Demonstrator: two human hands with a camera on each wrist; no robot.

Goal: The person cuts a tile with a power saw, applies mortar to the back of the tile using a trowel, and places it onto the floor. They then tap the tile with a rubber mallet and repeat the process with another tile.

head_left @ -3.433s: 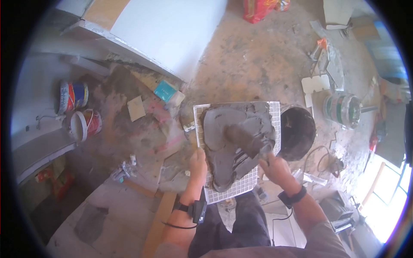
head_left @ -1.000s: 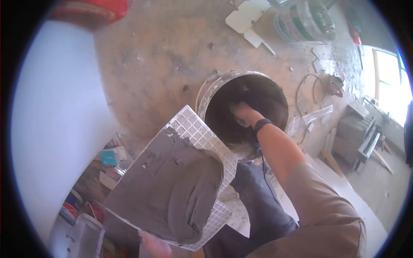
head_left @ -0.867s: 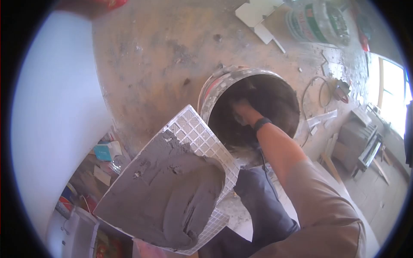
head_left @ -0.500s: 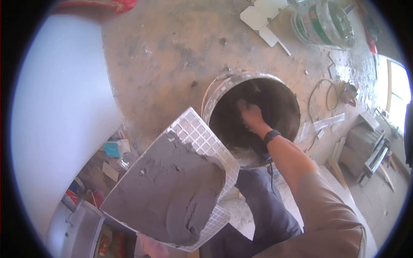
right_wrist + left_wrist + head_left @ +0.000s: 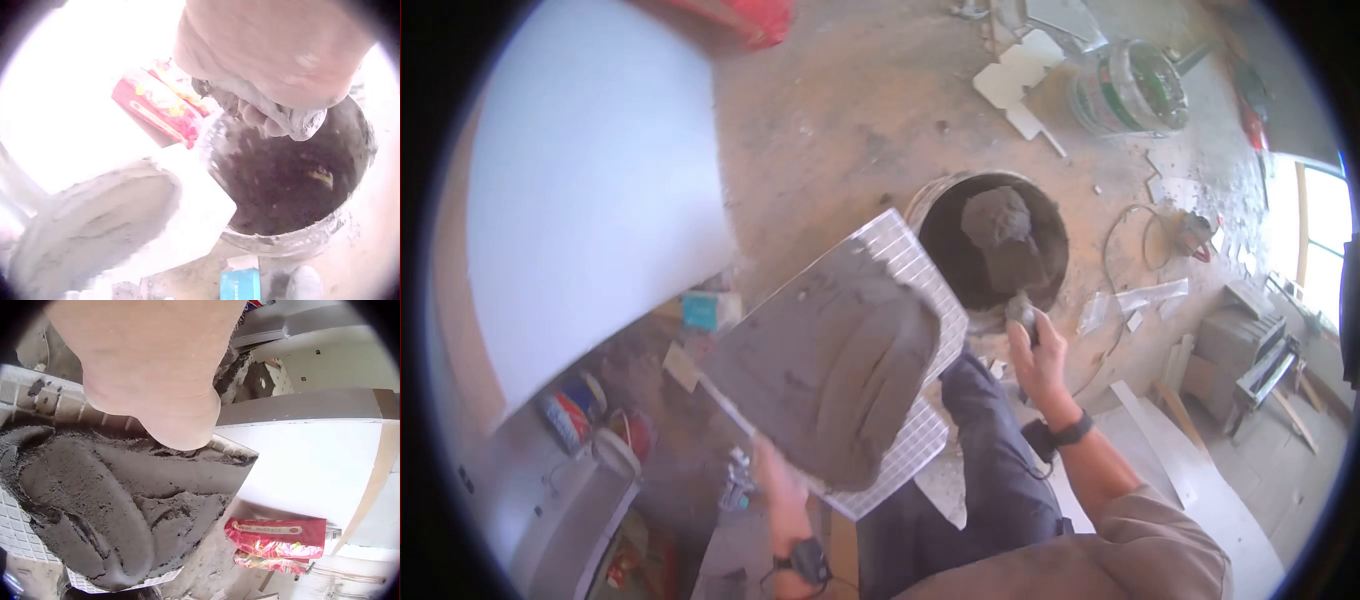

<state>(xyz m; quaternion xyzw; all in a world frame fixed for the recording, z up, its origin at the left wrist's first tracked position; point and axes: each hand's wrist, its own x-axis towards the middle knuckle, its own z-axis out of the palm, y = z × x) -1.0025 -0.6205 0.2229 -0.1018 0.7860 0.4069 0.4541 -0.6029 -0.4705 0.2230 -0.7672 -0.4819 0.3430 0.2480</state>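
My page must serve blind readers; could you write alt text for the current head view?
A person's left hand holds a tile whose gridded face is largely covered with grey paste, while the right hand grips a trowel carrying a grey lump at the mouth of a bucket.

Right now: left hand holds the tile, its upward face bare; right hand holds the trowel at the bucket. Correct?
Not bare: the head view shows grey paste over most of the tile's upward face. Left hand on tile, right hand holding the trowel at the bucket: all correct.
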